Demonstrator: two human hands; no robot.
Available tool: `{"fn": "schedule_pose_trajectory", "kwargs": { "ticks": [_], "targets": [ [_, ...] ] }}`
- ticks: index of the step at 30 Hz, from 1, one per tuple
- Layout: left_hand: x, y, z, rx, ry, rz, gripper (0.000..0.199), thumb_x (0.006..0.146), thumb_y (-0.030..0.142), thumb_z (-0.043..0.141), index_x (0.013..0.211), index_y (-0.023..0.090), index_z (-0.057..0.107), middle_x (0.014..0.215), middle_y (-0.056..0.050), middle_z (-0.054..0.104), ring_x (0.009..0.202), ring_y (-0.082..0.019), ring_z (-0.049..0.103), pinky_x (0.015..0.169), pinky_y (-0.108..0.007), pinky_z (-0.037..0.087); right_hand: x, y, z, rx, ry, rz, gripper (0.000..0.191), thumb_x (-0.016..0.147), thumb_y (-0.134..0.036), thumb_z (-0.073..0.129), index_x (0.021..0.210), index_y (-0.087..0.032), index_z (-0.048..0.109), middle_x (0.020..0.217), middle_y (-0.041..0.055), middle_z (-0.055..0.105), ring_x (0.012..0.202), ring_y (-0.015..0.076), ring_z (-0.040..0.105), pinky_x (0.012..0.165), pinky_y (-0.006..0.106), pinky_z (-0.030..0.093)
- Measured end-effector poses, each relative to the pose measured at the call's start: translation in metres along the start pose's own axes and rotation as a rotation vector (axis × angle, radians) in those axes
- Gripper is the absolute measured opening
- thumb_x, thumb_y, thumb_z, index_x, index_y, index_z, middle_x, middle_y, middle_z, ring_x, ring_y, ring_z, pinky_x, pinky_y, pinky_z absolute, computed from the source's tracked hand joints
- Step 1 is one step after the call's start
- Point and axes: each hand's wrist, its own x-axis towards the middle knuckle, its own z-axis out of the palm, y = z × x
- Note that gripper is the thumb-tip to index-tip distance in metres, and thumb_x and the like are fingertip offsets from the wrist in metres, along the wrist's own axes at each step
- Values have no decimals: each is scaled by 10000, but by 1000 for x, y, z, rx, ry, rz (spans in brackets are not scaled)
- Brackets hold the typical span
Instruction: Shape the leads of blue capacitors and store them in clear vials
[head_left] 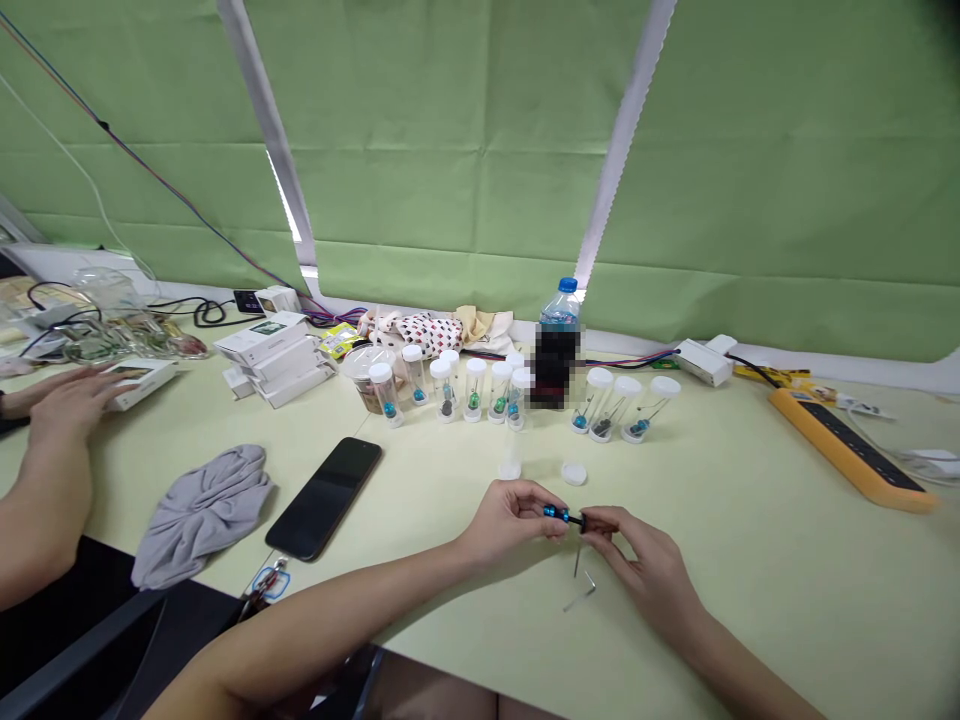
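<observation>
Your left hand (511,522) pinches the blue end of the blue-and-black part (556,513) and your right hand (639,555) its dark end, over the table (795,580), with an L-shaped key (591,584) nearby and a white cap (574,472) beyond.

No text, brand or number legible; marks on the stacked white boxes (276,362) too small to read; print on the yellow packet (340,341) indistinct; small dark display (246,301) shows faint characters, unreadable; lower part of the bottle (568,304) obscured by pixelation.
</observation>
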Motion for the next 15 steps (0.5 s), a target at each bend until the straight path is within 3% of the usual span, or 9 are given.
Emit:
{"fn": "schedule_pose_trajectory", "kwargs": {
  "ticks": [15],
  "targets": [
    [-2, -2, 0, 48, -17, 66, 295, 602, 273, 808, 830, 110, 716, 785, -70, 704, 683, -146, 644, 691, -272, 509, 1, -3, -2, -6, -90, 64, 219, 942, -379, 418, 923, -232, 579, 749, 7, 679, 608, 131, 632, 552, 226, 494]
  ]
}}
